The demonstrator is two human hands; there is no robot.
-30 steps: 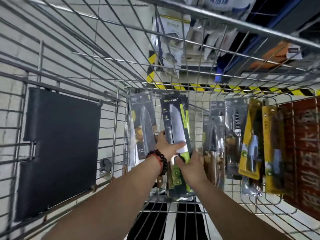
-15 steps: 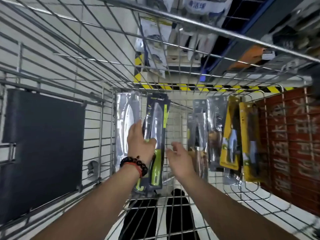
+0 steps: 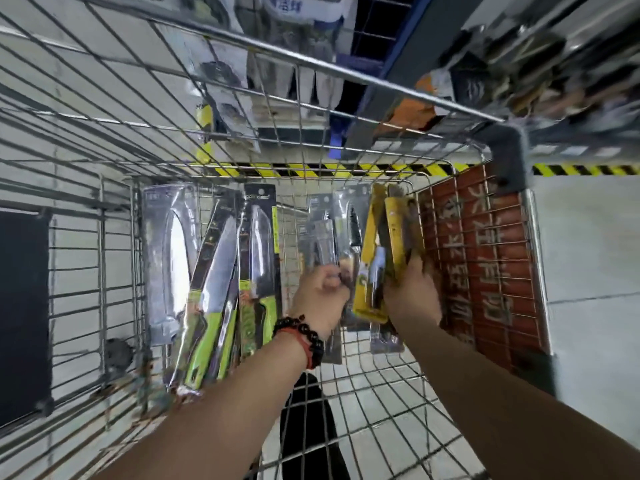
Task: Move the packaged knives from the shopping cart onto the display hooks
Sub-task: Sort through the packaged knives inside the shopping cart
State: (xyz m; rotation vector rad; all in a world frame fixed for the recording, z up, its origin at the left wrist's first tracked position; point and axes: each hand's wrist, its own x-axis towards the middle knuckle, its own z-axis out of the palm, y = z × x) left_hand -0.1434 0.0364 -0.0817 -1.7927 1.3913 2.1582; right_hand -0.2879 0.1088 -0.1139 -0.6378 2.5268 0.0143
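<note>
You are looking down into a wire shopping cart (image 3: 114,140), both forearms reaching in. A row of packaged knives stands against the far end of the basket.

Your left hand (image 3: 320,299), with a dark beaded bracelet (image 3: 301,332) at the wrist, has its fingers curled around the lower part of a clear blister-packed knife (image 3: 320,244) near the middle of the row. Your right hand (image 3: 412,296) grasps the bottom of a yellow-carded knife package (image 3: 400,230) at the right end, close to the red printed panel (image 3: 485,258) on the cart's right side. Between your two hands sit another yellow-carded knife (image 3: 369,271) and a clear pack with a dark serrated blade (image 3: 353,223) — both are blurred.

To the left, apart from your hands, three more packs lean together: a wide cleaver in clear plastic (image 3: 169,258), a green-handled chef's knife (image 3: 214,289) tilted to the right, and a green-handled knife on a black card (image 3: 261,258) standing upright.

A black flat panel (image 3: 24,313) hangs on the cart's left wall. Beyond the cart, yellow-and-black hazard tape (image 3: 311,169) runs along the floor, and shelves of packaged goods (image 3: 298,36) — too blurred to identify — rise above it.
</note>
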